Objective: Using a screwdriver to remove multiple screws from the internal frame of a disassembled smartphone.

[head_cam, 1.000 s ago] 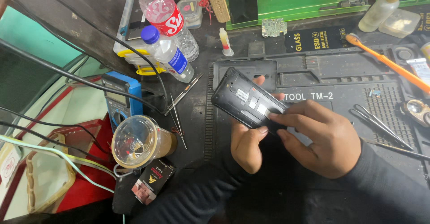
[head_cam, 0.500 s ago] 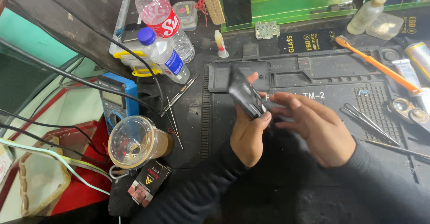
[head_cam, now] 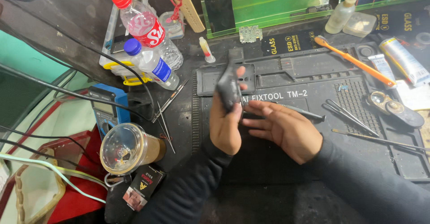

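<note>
- Far left: plastic cup with clear lid (head_cam: pixel 127 148) on the table (head_cam: pixel 188 130), near edge; small dark packet (head_cam: pixel 142 186) just nearer than it.
- Blue multimeter (head_cam: pixel 106 110) behind the cup, black cables crossing over it.
- Two plastic bottles lying tilted, far left: red-cap bottle (head_cam: pixel 145 27), blue-cap bottle (head_cam: pixel 152 65) just nearer.
- Thin metal tweezers (head_cam: pixel 168 101) between the bottles and the mat.
- Left hand (head_cam: pixel 226 125) over the left part of the black repair mat (head_cam: pixel 358 148), grasping the dark phone (head_cam: pixel 229 87); phone is edge-on to the camera, upright, thumb on its right side. Blurred, so detail is unclear.
- Right hand (head_cam: pixel 286 128) just right of the left hand, palm up, fingers spread and loose, tips near the phone's lower end; holds nothing. Contact with the phone: cannot tell.
- Dark pen-like tool (head_cam: pixel 304 113) lies on the mat just beyond the right hand.
- Small green circuit board (head_cam: pixel 251 34) far of the mat.
- Right of the hands: black tweezers (head_cam: pixel 351 116), thin metal probe (head_cam: pixel 380 139).
- Far right: orange-handled brush (head_cam: pixel 356 63), clear bottle (head_cam: pixel 340 16), tubes (head_cam: pixel 401 60).
</note>
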